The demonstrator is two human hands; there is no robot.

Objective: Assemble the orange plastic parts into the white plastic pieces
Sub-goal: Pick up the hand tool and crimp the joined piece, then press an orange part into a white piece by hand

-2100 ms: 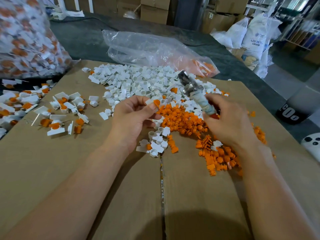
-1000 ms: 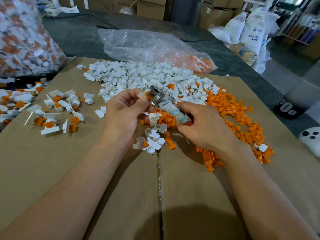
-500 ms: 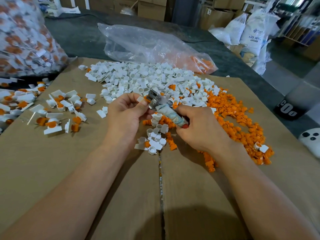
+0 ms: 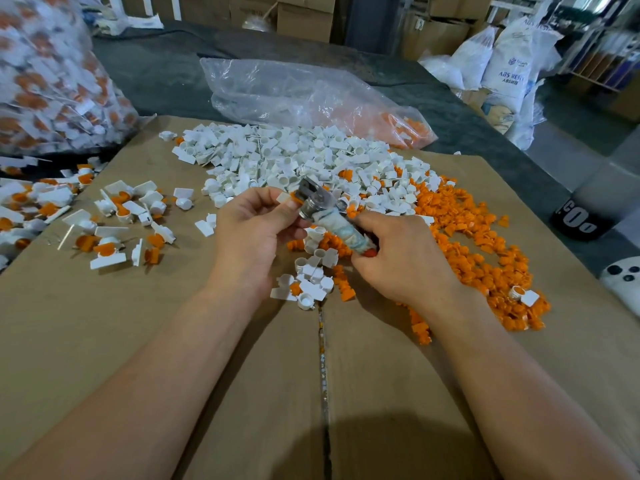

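Note:
My left hand (image 4: 252, 233) pinches a small white piece with an orange part (image 4: 289, 199) between thumb and fingers. My right hand (image 4: 401, 261) grips a metal-headed tool with a cloth-wrapped handle (image 4: 329, 218), and its head touches the held piece. A heap of white pieces (image 4: 294, 157) lies behind my hands. Loose orange parts (image 4: 478, 244) spread to the right. A few white pieces (image 4: 308, 285) sit just below my hands.
Assembled white-and-orange pieces (image 4: 114, 220) lie scattered at the left on the cardboard sheet (image 4: 173, 341). A full plastic bag of pieces (image 4: 45, 74) stands far left; a nearly empty clear bag (image 4: 304, 95) lies behind the heap. The table edge drops off at right.
My right hand brought the tool down and leftwards from above the orange pile until its head met the piece pinched in my left hand. In the last half second both hands barely moved.

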